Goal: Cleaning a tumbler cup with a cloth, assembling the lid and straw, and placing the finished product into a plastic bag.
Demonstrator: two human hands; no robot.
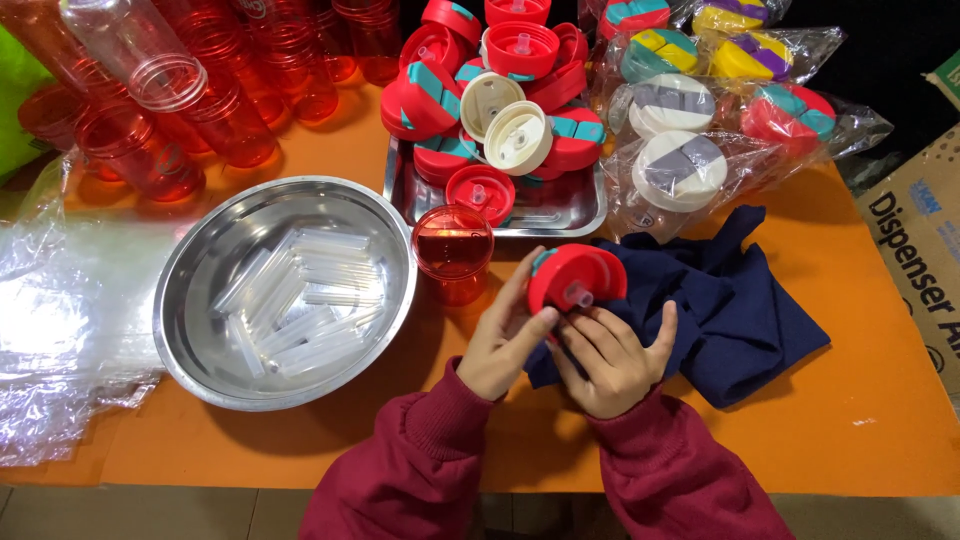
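Over the orange table [860, 400], fingers [600, 335] cradle the red lid [575, 277].

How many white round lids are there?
4. Two bare white lids lie on the pile in the metal tray. Two white lids with grey flaps sit in clear bags right of it. More may be hidden underneath.

Hands hemmed in close: upright red bottle [452, 250] stands just ahead of left hand [503, 345], steel bowl of clear straws [190, 290] blocks the left, navy cloth [745, 320] lies under and right of right hand [612, 362]. Steel tray [590, 215] heaped with red lids and bagged lids [680, 170] wall off the far side. Bare orange tabletop [860, 420] open at near right; narrow gap between bowl and bottle.
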